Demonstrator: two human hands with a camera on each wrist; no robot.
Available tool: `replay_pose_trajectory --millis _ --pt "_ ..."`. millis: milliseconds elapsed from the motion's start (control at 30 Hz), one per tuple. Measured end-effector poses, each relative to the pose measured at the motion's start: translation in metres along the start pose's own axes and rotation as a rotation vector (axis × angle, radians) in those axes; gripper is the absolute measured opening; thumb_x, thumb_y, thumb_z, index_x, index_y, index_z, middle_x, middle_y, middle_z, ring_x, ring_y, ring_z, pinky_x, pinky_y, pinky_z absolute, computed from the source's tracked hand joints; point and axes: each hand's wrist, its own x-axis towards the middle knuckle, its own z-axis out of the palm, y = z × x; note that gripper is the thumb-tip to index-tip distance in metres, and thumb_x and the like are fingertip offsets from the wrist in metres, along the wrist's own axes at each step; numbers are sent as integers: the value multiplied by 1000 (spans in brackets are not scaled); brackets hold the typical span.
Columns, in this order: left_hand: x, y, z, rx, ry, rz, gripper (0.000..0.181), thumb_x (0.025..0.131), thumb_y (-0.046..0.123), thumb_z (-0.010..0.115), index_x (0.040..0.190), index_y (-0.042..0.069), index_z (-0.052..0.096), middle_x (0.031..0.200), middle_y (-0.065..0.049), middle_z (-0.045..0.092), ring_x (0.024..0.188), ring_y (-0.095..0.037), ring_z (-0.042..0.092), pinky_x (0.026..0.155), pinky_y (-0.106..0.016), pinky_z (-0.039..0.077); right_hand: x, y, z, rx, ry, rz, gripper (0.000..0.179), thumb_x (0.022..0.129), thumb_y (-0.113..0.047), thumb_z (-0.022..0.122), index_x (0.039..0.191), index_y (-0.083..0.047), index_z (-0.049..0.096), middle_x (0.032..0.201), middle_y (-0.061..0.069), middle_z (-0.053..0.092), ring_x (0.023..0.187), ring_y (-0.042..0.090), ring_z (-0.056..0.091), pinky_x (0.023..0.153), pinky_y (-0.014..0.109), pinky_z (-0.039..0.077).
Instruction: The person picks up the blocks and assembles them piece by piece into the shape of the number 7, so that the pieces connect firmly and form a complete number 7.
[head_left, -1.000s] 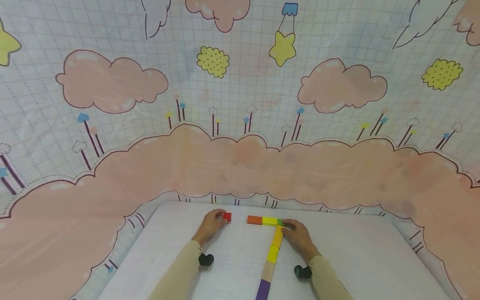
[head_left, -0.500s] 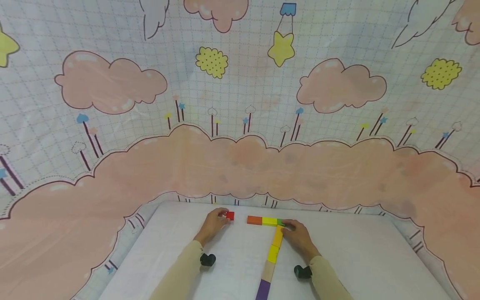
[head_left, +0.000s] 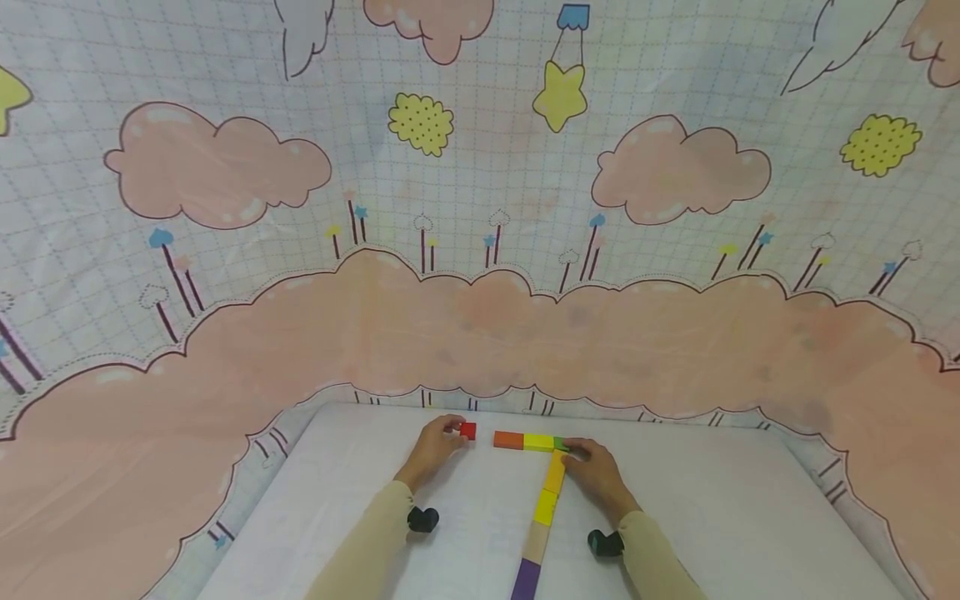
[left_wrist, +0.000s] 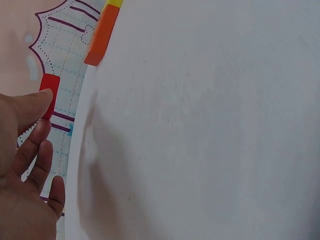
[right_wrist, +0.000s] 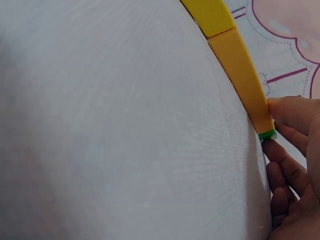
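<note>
Between the thumb and fingers of my left hand [head_left: 431,450] is a small red block [head_left: 468,431]; the left wrist view shows the thumb on the face of the red block [left_wrist: 52,82]. A short gap parts it from an orange block [head_left: 508,440], which starts a row running on to a yellow block [head_left: 538,442] and a green block [head_left: 559,442]. My right hand [head_left: 598,473] pinches the green block, mostly hidden by the fingers. In the right wrist view the thumb also lies against the amber block [right_wrist: 242,75].
From the green block a line runs toward me: the amber block, another yellow block [head_left: 546,507], a bare-wood block [head_left: 536,542] and a purple block [head_left: 527,577]. They lie on a white table [head_left: 750,508]. A cloud-patterned cloth [head_left: 480,325] hangs behind it.
My left hand has moved right with the red block, narrowing the gap to the orange block. The right hand and the block rows have stayed in place.
</note>
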Motion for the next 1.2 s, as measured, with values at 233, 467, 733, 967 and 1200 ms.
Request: replay_pose_trajectory --millis 233,467,733,967,1200 --pt "1 5 5 -12 -20 15 35 91 16 70 125 13 63 124 -9 62 118 -28 53 106 -50 44 0 1 0 -2 -6 -10 34 91 -27 67 124 -21 66 143 10 53 138 35 41 114 62 27" --pt "0 7 10 -22 -31 17 36 91 14 69 126 12 62 124 -10 62 117 -29 54 106 -51 44 -1 0 0 0 -3 -3 34 91 -27 67 124 -21 66 142 10 54 137 34 42 114 61 28" --pt "1 10 16 -11 -35 -7 35 91 15 69 125 12 62 124 -10 62 117 -29 53 106 -52 43 0 2 -2 -27 1 -54 35 92 -26 66 126 -18 65 140 11 56 135 35 44 114 60 29" --pt "2 7 19 7 -30 19 34 91 14 70 124 10 63 120 -10 62 114 -29 54 106 -51 43 -1 1 -1 -28 -2 -39 35 92 -26 66 126 -20 65 142 9 54 138 34 42 115 60 27" --pt "3 8 23 19 -17 6 34 90 14 70 123 10 63 120 -11 64 114 -29 55 107 -51 43 -3 -1 -2 -18 -4 -45 34 92 -25 66 126 -19 65 141 10 55 136 35 43 115 60 29"
